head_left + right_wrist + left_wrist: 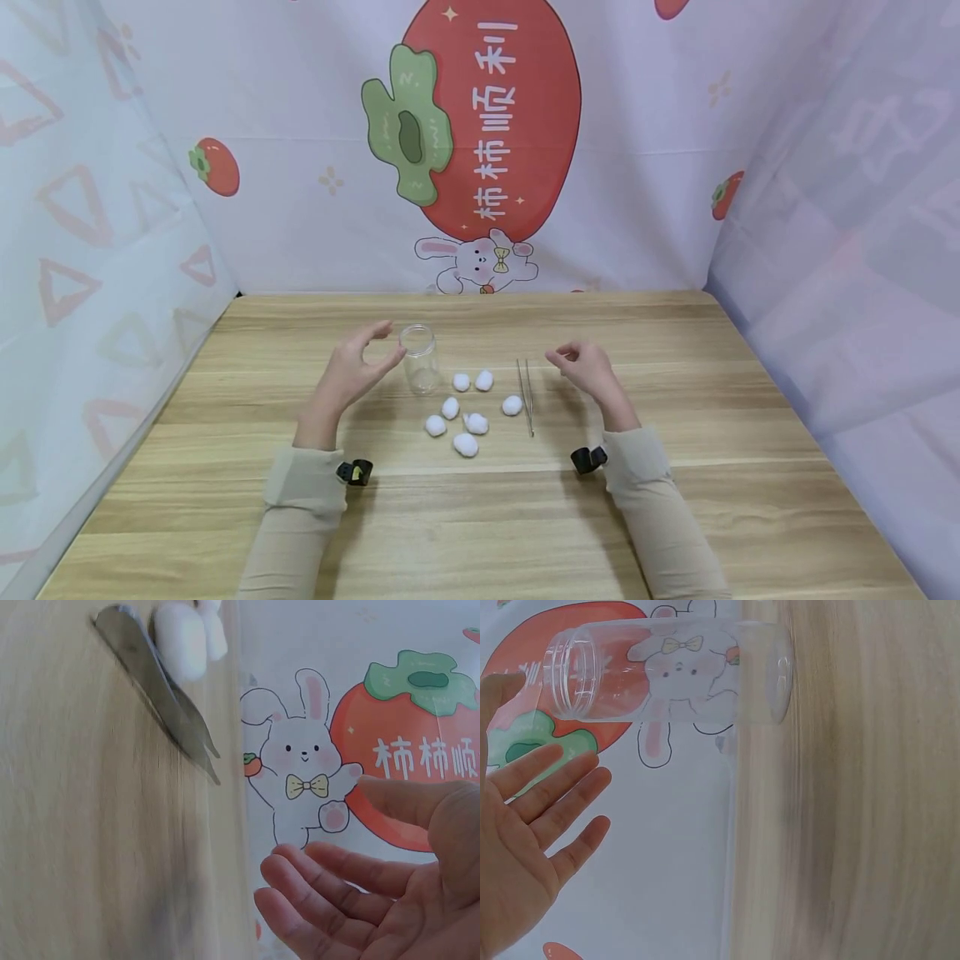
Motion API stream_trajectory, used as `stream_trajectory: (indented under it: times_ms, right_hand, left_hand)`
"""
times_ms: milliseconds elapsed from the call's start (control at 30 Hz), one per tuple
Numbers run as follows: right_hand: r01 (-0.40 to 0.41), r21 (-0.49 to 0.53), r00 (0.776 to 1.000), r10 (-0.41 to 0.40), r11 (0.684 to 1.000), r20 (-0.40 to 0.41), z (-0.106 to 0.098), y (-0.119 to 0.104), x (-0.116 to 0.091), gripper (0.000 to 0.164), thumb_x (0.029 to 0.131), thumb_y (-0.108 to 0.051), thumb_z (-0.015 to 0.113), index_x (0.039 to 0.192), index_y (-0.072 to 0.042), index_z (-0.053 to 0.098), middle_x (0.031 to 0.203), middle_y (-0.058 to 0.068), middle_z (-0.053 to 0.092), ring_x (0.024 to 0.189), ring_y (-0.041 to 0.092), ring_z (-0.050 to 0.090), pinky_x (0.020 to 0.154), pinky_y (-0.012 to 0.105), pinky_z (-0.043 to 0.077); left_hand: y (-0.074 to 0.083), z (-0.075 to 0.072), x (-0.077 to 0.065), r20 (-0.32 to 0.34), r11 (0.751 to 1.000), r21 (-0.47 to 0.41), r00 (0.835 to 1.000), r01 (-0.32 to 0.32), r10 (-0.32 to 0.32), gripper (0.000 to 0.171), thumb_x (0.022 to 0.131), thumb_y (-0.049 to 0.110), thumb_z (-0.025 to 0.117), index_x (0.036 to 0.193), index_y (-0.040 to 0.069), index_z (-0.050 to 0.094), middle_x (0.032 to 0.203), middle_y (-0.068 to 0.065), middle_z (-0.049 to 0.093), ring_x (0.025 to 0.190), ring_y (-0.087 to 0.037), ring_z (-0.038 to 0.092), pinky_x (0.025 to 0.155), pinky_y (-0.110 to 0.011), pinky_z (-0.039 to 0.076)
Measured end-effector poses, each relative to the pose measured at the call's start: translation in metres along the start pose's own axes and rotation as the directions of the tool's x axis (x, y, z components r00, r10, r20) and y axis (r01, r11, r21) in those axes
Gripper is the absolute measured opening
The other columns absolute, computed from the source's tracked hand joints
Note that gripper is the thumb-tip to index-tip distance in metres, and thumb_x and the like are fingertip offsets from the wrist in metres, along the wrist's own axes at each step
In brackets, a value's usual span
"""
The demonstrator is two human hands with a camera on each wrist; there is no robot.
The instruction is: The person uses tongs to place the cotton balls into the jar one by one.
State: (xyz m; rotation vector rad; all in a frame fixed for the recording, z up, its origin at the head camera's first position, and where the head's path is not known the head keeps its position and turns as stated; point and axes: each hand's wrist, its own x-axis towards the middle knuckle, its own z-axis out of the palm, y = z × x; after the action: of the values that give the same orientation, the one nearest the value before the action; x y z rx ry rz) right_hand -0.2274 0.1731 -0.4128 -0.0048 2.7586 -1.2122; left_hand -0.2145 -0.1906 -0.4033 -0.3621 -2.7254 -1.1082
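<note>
My left hand (352, 371) stands beside a clear, lidless jar (422, 364), with thumb and fingers spread apart near its rim. In the left wrist view the palm and straight fingers hold nothing, and the jar (667, 671) shows through to the backdrop. To the right lies a pair of metal tweezers (530, 421), its two tips toward the back. My right hand (588, 367) hovers right of the tweezers. Its fingers are loosely bent and nothing is between them in the right wrist view. Several white cotton balls (466, 445) lie between jar and tweezers.
Everything is on a wood-grain table (450, 533). A white cloth backdrop with a printed persimmon (525, 100) rises at its back edge, and pale cloths hang along both sides. Small black cameras (360, 472) are strapped at both wrists.
</note>
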Motion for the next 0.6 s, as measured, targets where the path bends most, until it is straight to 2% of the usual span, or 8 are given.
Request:
stream_trajectory:
  times_ms: [133, 333, 467, 600]
  right_hand:
    - [-0.078, 0.076, 0.997, 0.076, 0.994, 0.032, 0.006, 0.0, -0.005, 0.046, 0.096, -0.031, 0.058, 0.122, 0.007, 0.057, 0.107, 0.024, 0.067, 0.093, 0.033, 0.068, 0.068, 0.024, 0.055]
    - [-0.133, 0.154, 0.989, 0.121, 0.979, 0.085, 0.015, 0.001, -0.009, 0.045, 0.095, -0.028, 0.06, 0.122, 0.008, 0.057, 0.104, 0.024, 0.068, 0.086, 0.025, 0.069, 0.075, 0.031, 0.061]
    - [-0.168, 0.22, 0.98, 0.139, 0.961, 0.14, 0.019, 0.001, -0.009, 0.043, 0.094, -0.023, 0.062, 0.12, 0.01, 0.057, 0.101, 0.024, 0.07, 0.08, 0.018, 0.069, 0.076, 0.03, 0.062]
    - [-0.205, 0.282, 0.968, 0.151, 0.937, 0.202, 0.021, 0.004, -0.007, 0.038, 0.092, -0.017, 0.064, 0.115, 0.013, 0.059, 0.091, 0.018, 0.073, 0.069, 0.01, 0.067, 0.07, 0.025, 0.062]
  left_hand:
    - [-0.002, 0.007, 0.0, 0.002, 0.999, -0.051, 1.0, -0.01, 0.01, 0.064, 0.087, 0.033, 0.07, 0.139, 0.003, 0.048, 0.135, -0.02, 0.058, 0.127, -0.037, 0.054, 0.112, -0.055, 0.043]
    - [-0.004, 0.014, 0.002, -0.011, 0.995, -0.094, 1.0, -0.022, 0.022, 0.067, 0.084, 0.03, 0.074, 0.139, 0.002, 0.048, 0.134, -0.022, 0.059, 0.125, -0.037, 0.055, 0.112, -0.053, 0.043]
    - [-0.003, 0.017, 0.003, -0.004, 0.991, -0.137, 1.0, -0.005, 0.005, 0.069, 0.082, 0.028, 0.075, 0.139, 0.001, 0.046, 0.134, -0.021, 0.059, 0.126, -0.036, 0.055, 0.113, -0.052, 0.042]
    - [-0.002, 0.019, 0.004, 0.018, 0.982, -0.187, 0.999, 0.034, -0.031, 0.072, 0.082, 0.028, 0.076, 0.141, 0.002, 0.044, 0.136, -0.021, 0.057, 0.128, -0.036, 0.053, 0.116, -0.05, 0.04]
